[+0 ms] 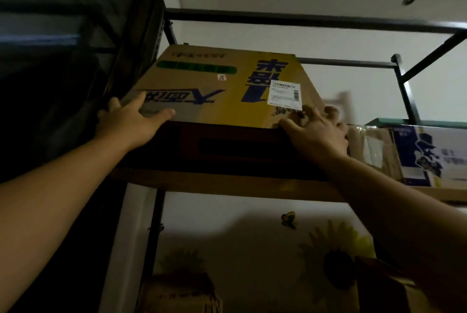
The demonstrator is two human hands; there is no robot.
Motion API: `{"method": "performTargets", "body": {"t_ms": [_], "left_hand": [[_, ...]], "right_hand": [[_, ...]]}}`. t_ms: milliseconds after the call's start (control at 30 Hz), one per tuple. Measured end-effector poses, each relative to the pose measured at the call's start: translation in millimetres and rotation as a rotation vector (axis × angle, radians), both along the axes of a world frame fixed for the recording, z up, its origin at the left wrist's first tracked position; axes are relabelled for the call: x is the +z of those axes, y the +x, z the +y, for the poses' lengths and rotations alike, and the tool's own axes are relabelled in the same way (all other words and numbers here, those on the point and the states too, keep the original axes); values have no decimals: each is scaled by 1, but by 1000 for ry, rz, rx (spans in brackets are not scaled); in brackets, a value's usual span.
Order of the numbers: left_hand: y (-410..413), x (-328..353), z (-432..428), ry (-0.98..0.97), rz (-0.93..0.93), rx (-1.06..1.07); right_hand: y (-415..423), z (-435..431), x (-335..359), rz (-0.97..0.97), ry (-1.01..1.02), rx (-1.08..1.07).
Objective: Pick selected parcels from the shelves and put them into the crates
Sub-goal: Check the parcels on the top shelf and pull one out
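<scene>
Dim room, white wall, black metal rack | cardboard parcel [214,85] sits overhead on top shelf board [227,185] | left hand [134,120] flat on its lower left corner, fingers straight, spread | right hand [316,131] hooks bent fingers round lower right corner | likely stiff, bulky, perhaps heavy: take both bottom corners, support underneath

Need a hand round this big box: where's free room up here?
Free: above the cardboard box under the top rail, and right of it above the blue-printed carton. Crowded: its left side by the dark upright.
</scene>
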State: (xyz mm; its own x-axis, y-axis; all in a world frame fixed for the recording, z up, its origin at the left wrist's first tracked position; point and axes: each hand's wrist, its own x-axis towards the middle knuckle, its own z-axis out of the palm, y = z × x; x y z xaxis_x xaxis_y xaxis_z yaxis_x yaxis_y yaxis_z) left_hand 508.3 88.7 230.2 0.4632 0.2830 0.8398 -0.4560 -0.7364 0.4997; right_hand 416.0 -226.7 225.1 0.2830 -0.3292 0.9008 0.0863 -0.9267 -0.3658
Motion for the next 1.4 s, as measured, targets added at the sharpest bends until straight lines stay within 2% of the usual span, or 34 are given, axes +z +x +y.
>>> {"method": "performTargets", "body": {"t_ms": [167,433,667,833,1067,1400], "left_hand": [[-12,-21,0,-23,56,37],[-24,-69,-2,-50,-23,0],[-26,-86,-3,-70,-49,-43],[-28,-72,-1,-71,-58,-51],[-14,-29,10,-56,-183,-51],[11,11,10,125,-123,24]], "right_hand": [[-11,-7,-22,63,-60,-7],[-18,-9,-71,52,-113,-2],[-16,-8,-84,44,-106,-4],[-18,-11,-75,79,-156,-57],[-16,-18,-38,-62,-209,-101],[17,-18,5,-189,-165,-42]]}}
